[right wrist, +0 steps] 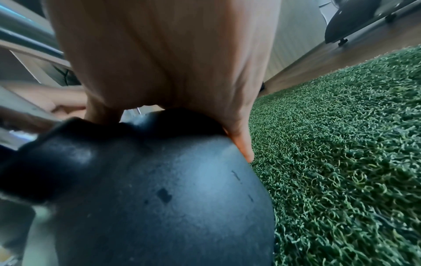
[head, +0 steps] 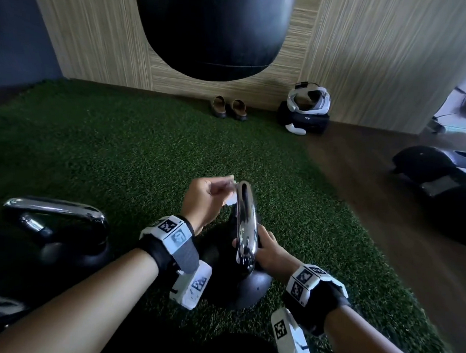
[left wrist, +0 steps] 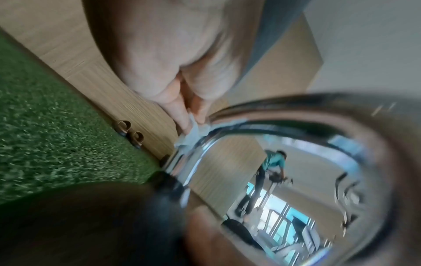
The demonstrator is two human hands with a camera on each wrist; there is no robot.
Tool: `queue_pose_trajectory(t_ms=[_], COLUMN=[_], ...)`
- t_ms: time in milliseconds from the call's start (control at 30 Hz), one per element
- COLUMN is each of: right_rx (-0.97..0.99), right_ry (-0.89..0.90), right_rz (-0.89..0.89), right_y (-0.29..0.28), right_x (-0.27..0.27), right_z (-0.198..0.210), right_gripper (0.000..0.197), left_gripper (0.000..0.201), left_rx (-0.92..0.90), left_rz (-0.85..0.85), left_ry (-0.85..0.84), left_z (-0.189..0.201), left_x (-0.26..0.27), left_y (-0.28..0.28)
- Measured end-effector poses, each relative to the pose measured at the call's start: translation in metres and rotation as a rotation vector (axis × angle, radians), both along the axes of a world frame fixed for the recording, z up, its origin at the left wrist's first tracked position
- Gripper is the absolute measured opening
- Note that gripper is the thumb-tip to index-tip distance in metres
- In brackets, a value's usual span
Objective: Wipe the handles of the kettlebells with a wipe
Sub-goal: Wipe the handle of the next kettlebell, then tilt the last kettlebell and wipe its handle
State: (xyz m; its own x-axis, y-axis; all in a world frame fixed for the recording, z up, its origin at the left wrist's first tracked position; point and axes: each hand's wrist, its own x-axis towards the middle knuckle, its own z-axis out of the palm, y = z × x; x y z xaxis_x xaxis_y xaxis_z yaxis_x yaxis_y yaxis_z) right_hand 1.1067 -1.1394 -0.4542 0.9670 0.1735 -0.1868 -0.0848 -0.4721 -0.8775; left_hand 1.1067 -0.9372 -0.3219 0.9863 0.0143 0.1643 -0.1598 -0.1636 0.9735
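Right hand [head: 270,251] down at six o'clock, its grip curled around the near leg of the chrome handle [head: 244,217], little finger lying on the black kettlebell [head: 248,286] where the ball meets the handle. Kettlebell sits on the green turf [head: 120,158] dead centre, handle edge-on to the head camera. Up at the twelve o'clock end of that handle, the left hand [head: 204,199] has thumb and fingertips pinching a small white wipe [head: 229,201] against the chrome; the left wrist view shows the wipe [left wrist: 190,137] bunched right on the bend of the handle [left wrist: 262,124]. Over at nine o'clock, a second kettlebell [head: 63,238] stands with its chrome handle lying crosswise. Far side: a pair of brown shoes [head: 228,108] against the wooden wall, and at two o'clock a white headset [head: 308,101] resting on a black case [head: 305,120].
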Motion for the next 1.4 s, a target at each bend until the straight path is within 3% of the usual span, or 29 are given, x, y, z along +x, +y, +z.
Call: queue_pose_trajectory(t_ms=[167,300,533,700,800,933,1100,1333,1400], right_rx=[0.038,0.065,0.065,0.080,0.093,0.101,0.112,0.110,0.105], right_ry=[-0.047,-0.040,-0.070,-0.068,-0.052,-0.024,0.038,-0.005,-0.022], right_rz=[0.020,0.001,0.020,0.026,0.031,0.035,0.037,0.040,0.034], right_y=[-0.003,-0.003,-0.004,-0.003,-0.003,-0.002,-0.002,-0.007,-0.006], right_x=[0.001,0.001,0.005,0.004,0.006,0.007,0.007,0.006,0.004], right_z=[-0.004,-0.003,-0.008,-0.006,-0.005,-0.004,-0.004,-0.005,-0.004], right_gripper=[0.091,0.096,0.093,0.094,0.091,0.087,0.103,0.102,0.102], left_gripper=[0.032,0.024,0.022,0.027,0.032,0.027,0.030,0.029,0.029], left_rx=[-0.306,-0.443,-0.303,-0.413,-0.432,-0.279,-0.220,-0.149,-0.089], left_rz=[-0.004,0.022,-0.218,-0.169,-0.264,-0.332,-0.308,-0.353,-0.297], left_ry=[0.042,0.175,0.356,0.378,0.446,0.286,0.020,-0.002,0.004], left_z=[0.021,0.035,0.045,0.041,0.029,0.018,-0.017,-0.042,-0.050], left_x=[-0.032,-0.034,-0.052,-0.059,-0.071,-0.081,-0.096,-0.112,-0.116], left_y=[-0.003,-0.006,0.015,0.012,0.018,0.027,0.025,0.024,0.022])
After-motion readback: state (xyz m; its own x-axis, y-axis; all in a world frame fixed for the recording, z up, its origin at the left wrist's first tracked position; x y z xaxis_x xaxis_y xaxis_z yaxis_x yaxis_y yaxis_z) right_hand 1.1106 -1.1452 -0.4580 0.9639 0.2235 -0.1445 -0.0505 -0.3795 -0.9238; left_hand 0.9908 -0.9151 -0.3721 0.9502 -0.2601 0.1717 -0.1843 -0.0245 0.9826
